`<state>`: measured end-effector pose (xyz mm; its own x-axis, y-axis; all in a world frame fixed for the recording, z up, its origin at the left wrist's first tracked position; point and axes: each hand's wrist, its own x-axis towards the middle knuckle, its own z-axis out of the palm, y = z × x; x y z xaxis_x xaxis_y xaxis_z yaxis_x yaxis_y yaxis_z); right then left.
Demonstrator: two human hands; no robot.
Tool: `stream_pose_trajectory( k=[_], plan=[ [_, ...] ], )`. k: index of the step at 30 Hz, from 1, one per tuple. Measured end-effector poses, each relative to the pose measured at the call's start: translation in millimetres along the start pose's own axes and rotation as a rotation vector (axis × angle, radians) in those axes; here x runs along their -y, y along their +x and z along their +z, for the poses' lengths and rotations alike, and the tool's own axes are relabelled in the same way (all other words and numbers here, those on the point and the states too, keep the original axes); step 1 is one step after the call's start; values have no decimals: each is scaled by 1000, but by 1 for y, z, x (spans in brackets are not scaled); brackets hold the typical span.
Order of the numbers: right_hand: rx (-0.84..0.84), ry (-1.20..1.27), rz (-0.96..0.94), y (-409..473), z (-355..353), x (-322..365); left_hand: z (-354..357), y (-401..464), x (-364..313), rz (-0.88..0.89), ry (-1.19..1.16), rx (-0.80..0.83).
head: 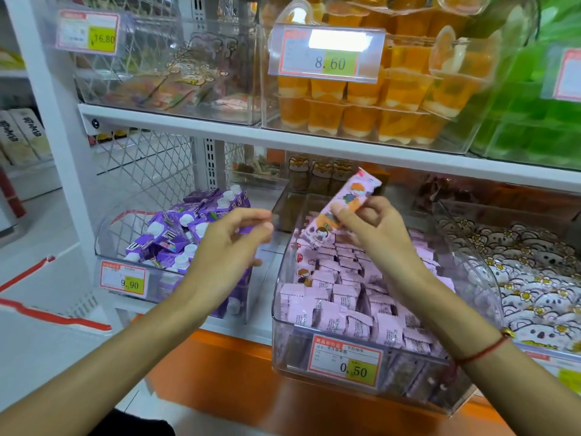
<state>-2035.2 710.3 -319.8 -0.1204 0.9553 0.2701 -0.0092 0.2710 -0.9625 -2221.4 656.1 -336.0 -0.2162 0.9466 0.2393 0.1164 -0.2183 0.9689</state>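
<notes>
White shelf board runs across, fixed to a white upright; wire mesh backs it, an orange ledge sits below, and bright light glares off a price tag.

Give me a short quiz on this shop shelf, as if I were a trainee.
1. Which hand holds the packet? A left, B right, C both.
2. True or false: the orange cups stand on the shelf above the bin of pink packets.
3. Fill in: the tag by the purple cartons reads ____.
Key: 1 B, the right hand pinches it. 2 True. 3 9.90.
</notes>
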Motion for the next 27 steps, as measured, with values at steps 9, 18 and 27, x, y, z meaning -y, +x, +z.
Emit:
stream_pose_trajectory(
  k=[9,18,27],
  plan=[
    [257,-399,-134,-2,7,-23,5,-4,17,-63,181,248],
    [263,-514,-230,13,1,-6,4,-5,17,-46,160,265],
    [294,-386,28,21,11,-27,6,-7,13,-72,161,261]
  ],
)
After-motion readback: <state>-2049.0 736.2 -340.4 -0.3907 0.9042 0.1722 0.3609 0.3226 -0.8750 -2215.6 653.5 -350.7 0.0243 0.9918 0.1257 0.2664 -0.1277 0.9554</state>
